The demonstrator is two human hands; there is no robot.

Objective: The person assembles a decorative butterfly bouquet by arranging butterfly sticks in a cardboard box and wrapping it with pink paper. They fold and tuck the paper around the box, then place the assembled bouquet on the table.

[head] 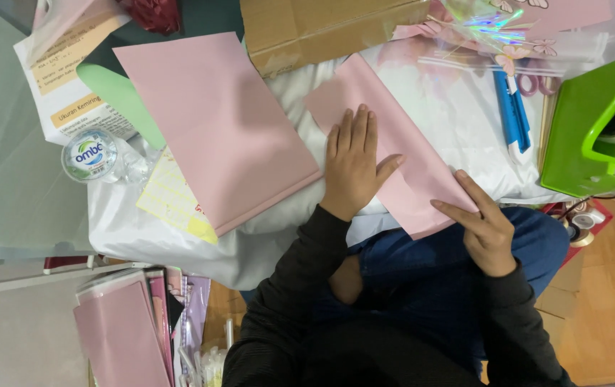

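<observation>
Hands both on the folded pink paper sheet (393, 143), none gripping. Left hand (352, 166) lies flat, fingers together and straight, thumb spread, palm pressing the sheet's middle. Right hand (481, 222) is loosely open, index and thumb tips pinning the sheet's near corner; nothing enclosed. Sheet lies diagonally on the white plastic-covered lap board (465, 129), near end overhanging its front edge above the blue jeans. Larger pink paper sheet (214, 129) lies left of it, near but apart. Blue pen (512, 115) and green plastic tape dispenser (585, 136) sit toward the board's right edge. Dispenser cut off by the frame; left palm hides the fold line.
</observation>
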